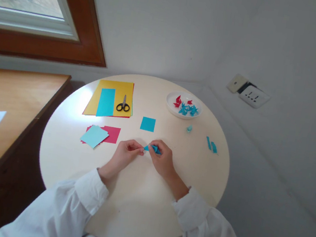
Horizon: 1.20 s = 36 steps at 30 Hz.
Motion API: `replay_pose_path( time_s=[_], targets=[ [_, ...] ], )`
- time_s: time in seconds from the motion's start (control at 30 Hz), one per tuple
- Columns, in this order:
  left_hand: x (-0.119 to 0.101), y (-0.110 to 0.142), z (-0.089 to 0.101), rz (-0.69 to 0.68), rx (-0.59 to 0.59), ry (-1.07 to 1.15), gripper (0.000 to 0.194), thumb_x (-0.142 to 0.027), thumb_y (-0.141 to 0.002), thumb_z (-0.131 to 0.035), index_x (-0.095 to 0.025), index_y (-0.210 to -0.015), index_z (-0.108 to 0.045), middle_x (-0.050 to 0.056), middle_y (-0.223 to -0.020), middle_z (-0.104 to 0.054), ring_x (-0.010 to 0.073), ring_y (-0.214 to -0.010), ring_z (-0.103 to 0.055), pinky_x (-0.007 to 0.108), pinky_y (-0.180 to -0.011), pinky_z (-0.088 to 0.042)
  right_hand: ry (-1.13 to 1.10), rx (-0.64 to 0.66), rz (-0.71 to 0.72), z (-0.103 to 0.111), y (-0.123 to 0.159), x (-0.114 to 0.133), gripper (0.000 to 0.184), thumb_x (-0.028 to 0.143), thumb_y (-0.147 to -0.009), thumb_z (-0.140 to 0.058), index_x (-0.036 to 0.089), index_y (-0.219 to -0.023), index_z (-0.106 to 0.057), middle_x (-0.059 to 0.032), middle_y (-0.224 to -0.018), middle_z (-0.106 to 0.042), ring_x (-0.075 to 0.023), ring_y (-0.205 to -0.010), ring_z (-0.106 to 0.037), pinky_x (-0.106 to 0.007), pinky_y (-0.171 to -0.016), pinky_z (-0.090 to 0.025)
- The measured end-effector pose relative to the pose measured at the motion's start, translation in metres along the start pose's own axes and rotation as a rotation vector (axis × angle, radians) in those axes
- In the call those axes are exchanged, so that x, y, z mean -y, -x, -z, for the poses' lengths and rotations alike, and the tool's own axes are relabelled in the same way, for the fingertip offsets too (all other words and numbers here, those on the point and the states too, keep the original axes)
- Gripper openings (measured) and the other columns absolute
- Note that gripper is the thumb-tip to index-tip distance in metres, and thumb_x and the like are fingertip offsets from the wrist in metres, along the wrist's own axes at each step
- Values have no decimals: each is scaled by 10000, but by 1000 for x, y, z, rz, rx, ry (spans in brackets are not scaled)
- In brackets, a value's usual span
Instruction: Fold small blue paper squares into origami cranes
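Observation:
Both my hands meet over the middle of the round cream table. My left hand and my right hand pinch a small folded piece of blue paper between their fingertips, just above the tabletop. A blue paper square lies flat just beyond them. To the left sit a light blue square and a red sheet under it.
At the back left, black-handled scissors and a blue strip rest on a yellow paper stack. A white plate holds several small red and blue folded pieces. Blue scraps lie at right. A wooden desk stands to the left.

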<state>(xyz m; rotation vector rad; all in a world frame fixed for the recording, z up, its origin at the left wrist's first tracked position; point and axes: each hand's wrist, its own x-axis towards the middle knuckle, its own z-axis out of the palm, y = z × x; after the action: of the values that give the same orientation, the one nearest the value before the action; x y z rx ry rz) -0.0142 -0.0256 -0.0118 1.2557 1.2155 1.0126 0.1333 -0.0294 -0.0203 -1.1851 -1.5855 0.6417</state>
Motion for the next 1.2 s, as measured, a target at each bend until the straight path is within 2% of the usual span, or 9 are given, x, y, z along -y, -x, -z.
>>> replay_pose_path(
  time_s=[0.27,0.53,0.93,1.1,1.2],
  targets=[
    [1,0,-1,7,-19,40,158,-275,-598,-696,-141,-618,-613,32,-603,-649,143,-589,-605,235,-547,-446,-14,-6,-16,1,0,1,64,209,-754,-521,184,-733,-575,-35,-737,-619,-145,-695,-578,-262,-633,-463],
    [3,-2,0,33,-1,240,326,-302,-560,-745,-165,-740,-510,7,-578,-661,157,-593,-647,248,-576,-478,-15,-21,-1,1,0,-1,76,232,-765,-520,187,-746,-579,-31,-750,-630,-146,-710,-587,-264,-646,-469],
    [1,-1,-1,-2,11,181,327,-315,-581,-736,-173,-741,-488,4,-604,-658,156,-618,-648,235,-553,-473,-21,-43,2,1,0,0,70,230,-765,-525,191,-743,-579,-32,-752,-632,-148,-710,-588,-270,-645,-476],
    [-4,2,-1,58,28,187,308,-274,-568,-750,-161,-781,-558,14,-658,-670,151,-667,-645,244,-614,-490,-35,-28,9,2,0,-1,63,224,-766,-528,192,-744,-577,-35,-757,-630,-150,-719,-591,-270,-653,-476],
    [-5,2,-2,99,110,225,288,-305,-618,-720,-135,-834,-633,58,-774,-691,155,-702,-646,279,-694,-510,-39,-2,28,2,0,0,66,225,-772,-525,191,-754,-578,-36,-756,-627,-151,-725,-590,-271,-659,-476]
  ],
)
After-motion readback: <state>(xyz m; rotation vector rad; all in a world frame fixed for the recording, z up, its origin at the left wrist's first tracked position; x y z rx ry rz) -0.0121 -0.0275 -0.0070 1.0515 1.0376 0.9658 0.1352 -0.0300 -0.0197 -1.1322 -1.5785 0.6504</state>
